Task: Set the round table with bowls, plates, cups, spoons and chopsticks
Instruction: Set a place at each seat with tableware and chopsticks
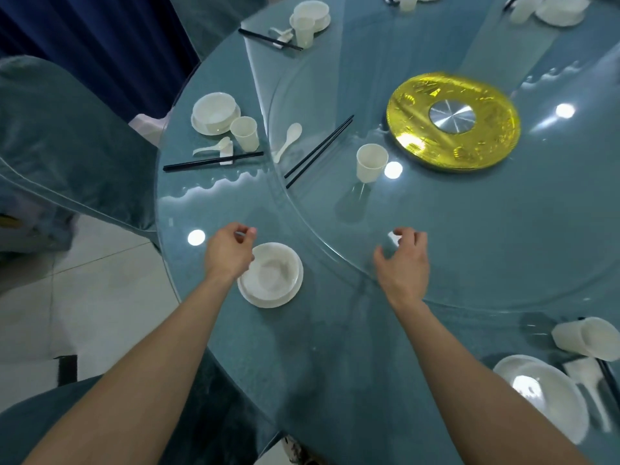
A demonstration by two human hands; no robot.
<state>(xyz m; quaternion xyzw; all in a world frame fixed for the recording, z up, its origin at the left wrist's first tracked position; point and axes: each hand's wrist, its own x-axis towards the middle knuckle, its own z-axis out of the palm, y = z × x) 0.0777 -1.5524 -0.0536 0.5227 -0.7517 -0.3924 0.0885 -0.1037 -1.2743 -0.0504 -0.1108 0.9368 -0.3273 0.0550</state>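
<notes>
A white bowl [272, 270] sits in a white plate [268, 302] near the table's front left edge. My left hand [230, 252] hovers at the bowl's left rim, fingers loosely curled, nothing plainly in it. My right hand [405, 260] is over the edge of the glass turntable [469, 246] and pinches a small white piece [392, 237] that looks like a chopstick rest. On the turntable beyond lie a loose white spoon [288, 140], a pair of black chopsticks [318, 151] and an upright white cup [370, 162].
A gold disc [453, 120] marks the turntable's centre. Laid places stand at the left [214, 112], far side [310, 15], far right [560, 10] and near right [540, 394]. Covered chairs [50, 129] crowd the table's left side.
</notes>
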